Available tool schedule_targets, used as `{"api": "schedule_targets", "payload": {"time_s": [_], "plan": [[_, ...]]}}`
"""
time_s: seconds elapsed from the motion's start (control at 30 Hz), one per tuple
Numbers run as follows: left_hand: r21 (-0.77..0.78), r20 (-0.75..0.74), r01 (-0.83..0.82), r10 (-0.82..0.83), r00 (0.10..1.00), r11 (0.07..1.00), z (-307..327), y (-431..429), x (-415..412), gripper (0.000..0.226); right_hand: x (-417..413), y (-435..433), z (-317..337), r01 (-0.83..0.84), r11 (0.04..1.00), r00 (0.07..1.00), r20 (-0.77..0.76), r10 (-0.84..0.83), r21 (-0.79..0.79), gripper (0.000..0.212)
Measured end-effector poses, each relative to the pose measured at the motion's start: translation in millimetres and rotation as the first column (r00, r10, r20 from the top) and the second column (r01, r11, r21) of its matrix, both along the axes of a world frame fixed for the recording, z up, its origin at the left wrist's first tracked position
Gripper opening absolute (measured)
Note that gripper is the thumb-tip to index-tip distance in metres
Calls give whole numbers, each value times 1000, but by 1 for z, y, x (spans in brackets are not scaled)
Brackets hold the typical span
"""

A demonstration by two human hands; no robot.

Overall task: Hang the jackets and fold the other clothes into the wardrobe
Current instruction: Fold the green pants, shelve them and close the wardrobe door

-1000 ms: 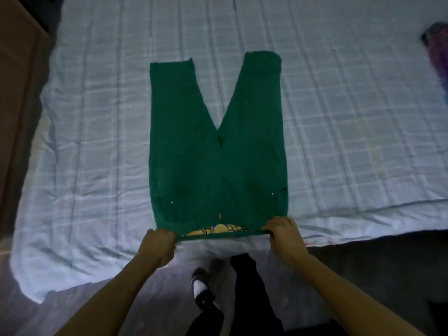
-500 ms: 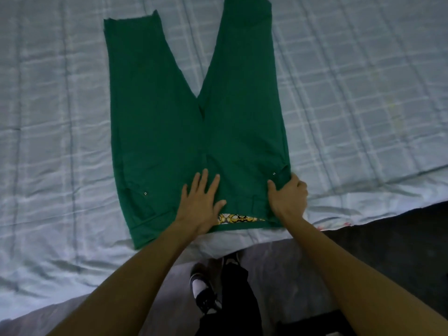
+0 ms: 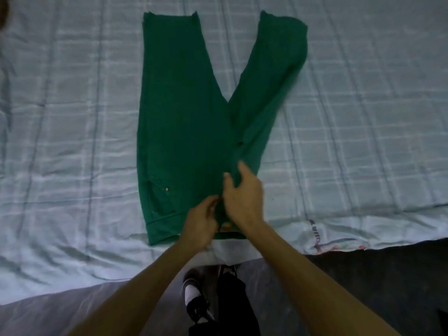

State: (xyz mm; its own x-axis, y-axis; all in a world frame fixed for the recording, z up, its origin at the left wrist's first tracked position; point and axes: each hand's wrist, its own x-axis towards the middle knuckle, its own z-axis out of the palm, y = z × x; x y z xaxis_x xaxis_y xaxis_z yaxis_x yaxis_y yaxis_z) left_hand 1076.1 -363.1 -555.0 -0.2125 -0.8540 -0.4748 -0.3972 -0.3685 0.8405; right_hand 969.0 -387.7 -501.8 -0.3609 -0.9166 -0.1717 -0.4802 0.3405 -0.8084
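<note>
Green trousers [image 3: 181, 117] lie flat on the pale checked bedsheet [image 3: 72, 117], waist towards me and legs spread in a V pointing away. My right hand [image 3: 244, 197] grips the fabric of the right hip, which is lifted and drawn in towards the middle seam. My left hand [image 3: 201, 221] sits at the centre of the waistband with its fingers curled on the cloth. A bit of yellow patterned lining [image 3: 226, 225] shows at the waist between the two hands.
The bed's near edge [image 3: 339, 241] runs across the lower view, with dark floor [image 3: 388, 275] to the right. My leg and shoe [image 3: 196, 301] stand right against the bed. A brown object [image 3: 3, 10] shows in the top left corner.
My right hand has carried the right hip of the trousers inwards towards the centre. My left hand went from lying flat on the cloth to curling at the waistband. The right leg now slants.
</note>
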Motion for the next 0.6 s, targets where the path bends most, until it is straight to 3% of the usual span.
{"api": "schedule_targets", "payload": {"time_s": [0.03,0.1,0.17,0.2,0.3,0.37,0.4,0.5,0.6], "plan": [[182,-141,-236,263,955,955,7,-1,9,25,28,-7,2,-177,983,982,-60,180,45,32],[483,-228,-484,639,735,730,15,0,39,28,77,-13,6,-492,838,832,-155,532,235,45],[605,-278,-545,796,538,580,11,5,77,36,111,-9,3,-621,684,705,-108,701,383,50],[623,-309,-528,802,512,577,10,7,94,40,119,-4,-2,-629,663,703,-68,708,407,53],[577,-221,-502,715,663,644,7,12,117,42,116,11,-19,-533,791,808,-96,581,302,44],[361,-44,-529,580,813,768,6,13,114,23,100,16,-33,-475,852,831,-205,516,219,33],[225,57,-535,537,842,814,3,15,110,18,91,16,-40,-466,866,825,-265,500,182,30],[-46,208,-551,548,810,833,-2,21,100,36,66,10,-60,-501,855,742,-441,505,136,36],[-271,316,-416,489,813,868,-5,25,103,59,57,9,-72,-540,775,635,-445,632,328,55]]}}
